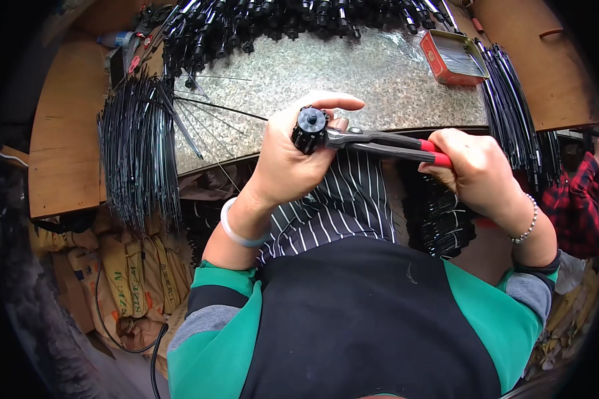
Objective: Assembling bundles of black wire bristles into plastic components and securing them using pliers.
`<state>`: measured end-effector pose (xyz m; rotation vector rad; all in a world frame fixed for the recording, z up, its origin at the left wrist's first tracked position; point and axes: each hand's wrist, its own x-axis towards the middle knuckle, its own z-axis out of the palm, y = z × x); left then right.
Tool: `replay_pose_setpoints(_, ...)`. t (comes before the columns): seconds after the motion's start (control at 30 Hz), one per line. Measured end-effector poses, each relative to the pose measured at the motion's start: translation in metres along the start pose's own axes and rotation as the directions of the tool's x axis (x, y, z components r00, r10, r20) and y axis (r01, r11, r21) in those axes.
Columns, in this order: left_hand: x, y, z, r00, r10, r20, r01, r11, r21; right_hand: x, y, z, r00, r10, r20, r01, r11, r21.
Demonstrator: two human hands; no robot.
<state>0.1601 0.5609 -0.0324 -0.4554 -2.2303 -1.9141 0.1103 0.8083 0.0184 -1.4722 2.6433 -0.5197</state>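
My left hand [289, 149] is closed round what looks like a black umbrella frame [311, 120], seen end-on, with a round notched cap and a small pin in its middle. The left index finger stretches out above it. In my right hand [476, 163] are pliers [379, 143] with black-and-red handles, gripped from the right. Their jaws reach the side of the frame's head, close to my left fingers; the very tips are hidden there. Thin dark ribs [140, 146] hang over the table's left edge, a few of them lying loose towards my left hand.
Many black frames [279, 23] are heaped at the back of the speckled table [379, 80]. A red tin [452, 60] of thin wires stands right, beside more hanging ribs [512, 106]. Sacks [133, 279] and a black cable lie low left. Another person's checked sleeve [572, 199] shows far right.
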Motion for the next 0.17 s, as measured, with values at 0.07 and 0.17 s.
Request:
replay_pose_setpoints(0.07,0.002,0.001,0.000,0.998,0.013,-0.056,-0.017,0.998,-0.067,0.002,0.001,-0.002,1.000,-0.002,-0.016,0.001,0.995,-0.099)
replay_pose_setpoints(0.17,0.005,0.002,-0.012,0.980,-0.151,-0.128,0.098,0.933,-0.346,0.011,0.011,0.018,0.983,0.052,-0.178,-0.043,0.997,0.058)
